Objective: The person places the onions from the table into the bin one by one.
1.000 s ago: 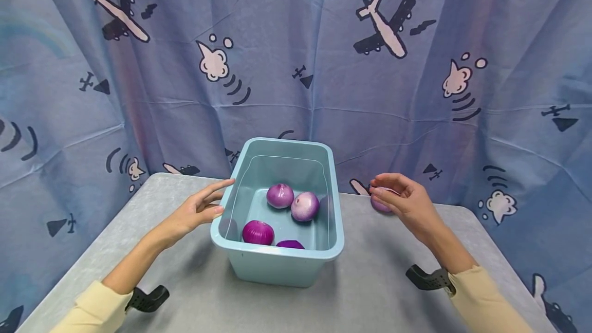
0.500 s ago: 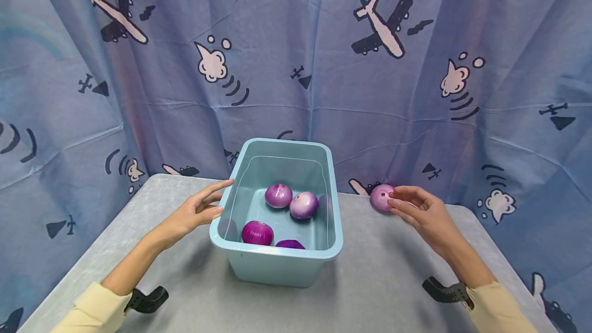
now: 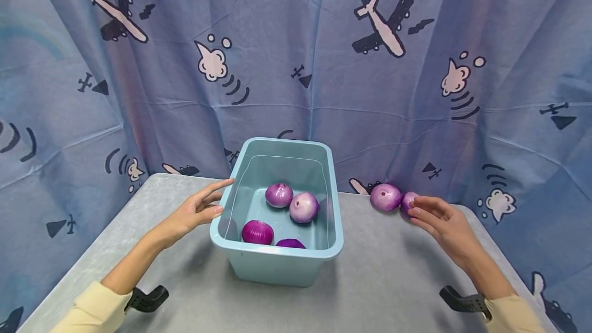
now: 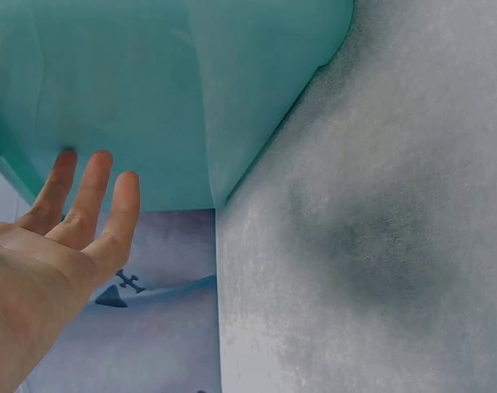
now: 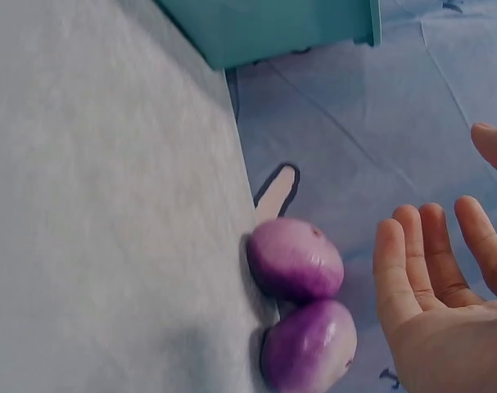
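Observation:
Several purple onions (image 3: 257,232) lie in a light blue plastic bin (image 3: 277,252). At the bin's left side is my left hand (image 3: 194,212), its fingers extended against the wall and rim; the left wrist view has these fingers (image 4: 92,196) fairly straight. Two more onions, one (image 3: 386,197) left of the other (image 3: 407,202), sit at the table's back right edge. My right hand (image 3: 444,225) hovers just in front of the right one and partly covers it. In the right wrist view the hand (image 5: 445,319) holds nothing, its fingers loosely bent and apart from both onions (image 5: 295,258).
The grey table (image 3: 370,281) carries the bin near its middle. A blue curtain (image 3: 296,66) printed with airplanes hangs right behind the table's back edge and along both sides. Each wrist wears a black camera mount (image 3: 464,301).
My right hand has moved right and slightly toward me, uncovering the left onion and then part of the right one. The left hand and the bin have stayed in place.

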Available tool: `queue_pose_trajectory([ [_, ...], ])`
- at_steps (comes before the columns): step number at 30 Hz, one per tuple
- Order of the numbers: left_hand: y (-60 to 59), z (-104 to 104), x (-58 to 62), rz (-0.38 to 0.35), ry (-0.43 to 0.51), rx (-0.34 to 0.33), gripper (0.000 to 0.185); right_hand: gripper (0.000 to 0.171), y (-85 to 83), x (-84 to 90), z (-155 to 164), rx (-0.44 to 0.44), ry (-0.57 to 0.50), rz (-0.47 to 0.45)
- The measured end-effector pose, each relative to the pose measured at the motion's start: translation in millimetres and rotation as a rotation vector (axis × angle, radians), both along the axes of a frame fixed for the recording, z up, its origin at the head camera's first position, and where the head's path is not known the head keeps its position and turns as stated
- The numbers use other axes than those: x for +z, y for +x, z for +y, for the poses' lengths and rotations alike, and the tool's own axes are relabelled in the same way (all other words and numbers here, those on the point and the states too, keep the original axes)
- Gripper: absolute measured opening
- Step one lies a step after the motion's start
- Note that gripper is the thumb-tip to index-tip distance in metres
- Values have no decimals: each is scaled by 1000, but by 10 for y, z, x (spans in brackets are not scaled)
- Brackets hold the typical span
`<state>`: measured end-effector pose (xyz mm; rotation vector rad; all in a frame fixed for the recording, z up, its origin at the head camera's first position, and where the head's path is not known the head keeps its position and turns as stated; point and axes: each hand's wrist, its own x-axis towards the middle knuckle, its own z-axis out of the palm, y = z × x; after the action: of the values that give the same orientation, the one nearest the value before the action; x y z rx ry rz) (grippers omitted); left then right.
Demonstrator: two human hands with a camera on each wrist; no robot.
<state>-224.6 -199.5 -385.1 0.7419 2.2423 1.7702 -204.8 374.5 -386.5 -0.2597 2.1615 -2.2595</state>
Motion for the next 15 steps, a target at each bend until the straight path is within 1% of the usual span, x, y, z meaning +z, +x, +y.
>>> queue_pose_trajectory([
  [4, -4, 2, 5, 1, -1, 1, 60, 28, -3, -44, 88, -49, 13, -24],
  [8, -6, 5, 5, 2, -5, 5, 60, 34, -16, -96, 157, -86, 50, -31],
  [11, -1, 7, 3, 2, -6, 6, 60, 40, -25, -139, 209, -118, 115, -27],
  [15, 6, 4, 1, 0, -5, 4, 60, 43, -48, -192, 281, -159, 207, -9],
])
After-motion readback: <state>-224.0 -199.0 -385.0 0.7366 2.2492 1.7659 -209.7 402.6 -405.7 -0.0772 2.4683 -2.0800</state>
